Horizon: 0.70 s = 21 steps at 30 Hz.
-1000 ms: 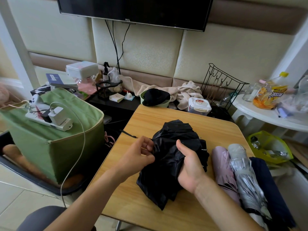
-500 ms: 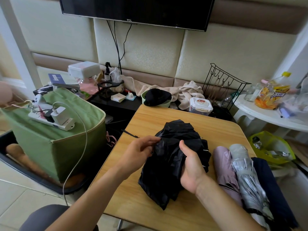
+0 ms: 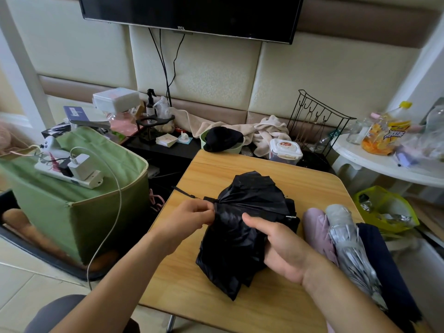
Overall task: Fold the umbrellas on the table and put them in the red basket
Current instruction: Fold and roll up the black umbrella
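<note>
Pinching the black umbrella (image 3: 249,227) canopy edge with my left hand (image 3: 192,217), right hand (image 3: 281,246) gripping its bundle mid-desk (image 3: 216,169), I judged pleats needed tight smoothing before strapping; red basket unseen.

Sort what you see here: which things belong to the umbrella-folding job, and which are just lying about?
Part of the job:
black umbrella, held by left hand and right hand
pink umbrella
silver umbrella
navy umbrella

Just lying about:
green box
power strip
towel
wire rack
</note>
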Tool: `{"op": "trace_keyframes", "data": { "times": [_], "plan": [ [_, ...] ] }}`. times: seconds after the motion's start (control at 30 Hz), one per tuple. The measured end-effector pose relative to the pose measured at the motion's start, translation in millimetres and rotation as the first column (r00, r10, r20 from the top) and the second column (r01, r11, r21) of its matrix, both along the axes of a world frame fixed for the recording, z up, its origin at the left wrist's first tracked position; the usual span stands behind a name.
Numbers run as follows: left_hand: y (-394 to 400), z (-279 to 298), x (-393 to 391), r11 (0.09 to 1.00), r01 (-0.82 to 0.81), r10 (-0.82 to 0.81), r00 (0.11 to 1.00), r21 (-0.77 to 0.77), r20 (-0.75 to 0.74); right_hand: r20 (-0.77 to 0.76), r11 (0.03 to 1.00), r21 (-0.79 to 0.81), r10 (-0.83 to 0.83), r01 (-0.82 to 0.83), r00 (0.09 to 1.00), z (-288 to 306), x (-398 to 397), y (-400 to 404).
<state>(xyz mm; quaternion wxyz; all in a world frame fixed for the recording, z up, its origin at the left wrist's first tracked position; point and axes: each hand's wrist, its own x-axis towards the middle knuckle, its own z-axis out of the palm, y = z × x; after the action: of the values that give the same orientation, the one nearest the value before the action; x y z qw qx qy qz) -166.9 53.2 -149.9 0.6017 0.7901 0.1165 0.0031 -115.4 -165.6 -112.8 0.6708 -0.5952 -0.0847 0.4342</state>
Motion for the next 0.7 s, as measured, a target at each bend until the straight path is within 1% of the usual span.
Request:
{"op": "trace_keyframes", "data": {
  "times": [0.07,0.13,0.2,0.23,0.3,0.4,0.47,0.53,0.6,0.7],
  "plan": [
    [4,0,-1,0.999,-0.007,0.005,0.999,-0.037,-0.054,0.031,0.998,-0.062,0.012,-0.010,0.999,-4,-6,-2],
    [8,-1,-1,0.998,-0.028,0.022,0.995,-0.062,-0.097,0.076,0.986,-0.143,-0.072,0.083,0.994,-12,-14,-4],
    [10,-1,-2,0.997,-0.041,0.032,0.989,-0.062,-0.141,0.164,0.945,-0.253,-0.166,0.204,0.972,-20,-23,-8],
    [11,-1,-2,0.998,-0.044,0.034,0.986,-0.054,-0.165,0.212,0.919,-0.313,-0.177,0.239,0.961,-24,-26,-10],
    [10,1,-4,0.998,-0.036,0.023,0.979,-0.058,-0.201,0.265,0.893,-0.388,-0.128,0.227,0.956,-30,-31,-14],
    [11,3,-6,0.990,-0.014,-0.018,0.974,-0.140,-0.224,0.272,0.881,-0.461,0.031,0.102,0.962,-32,-36,-19],
    [14,4,-8,0.988,0.032,-0.069,0.968,-0.154,-0.242,0.303,0.849,-0.521,0.089,0.087,0.949,-33,-37,-21],
    [16,3,-11,0.993,0.107,-0.114,0.962,-0.042,-0.250,0.290,0.840,-0.538,0.106,0.070,0.951,-36,-39,-23],
    [16,0,-13,0.989,0.130,-0.110,0.963,0.067,-0.245,0.266,0.859,-0.508,0.084,0.066,0.960,-43,-36,-24],
    [17,-2,-12,0.993,0.084,-0.059,0.961,0.081,-0.272,0.231,0.898,-0.418,-0.041,0.137,0.972,-50,-33,-28]
  ]
}}
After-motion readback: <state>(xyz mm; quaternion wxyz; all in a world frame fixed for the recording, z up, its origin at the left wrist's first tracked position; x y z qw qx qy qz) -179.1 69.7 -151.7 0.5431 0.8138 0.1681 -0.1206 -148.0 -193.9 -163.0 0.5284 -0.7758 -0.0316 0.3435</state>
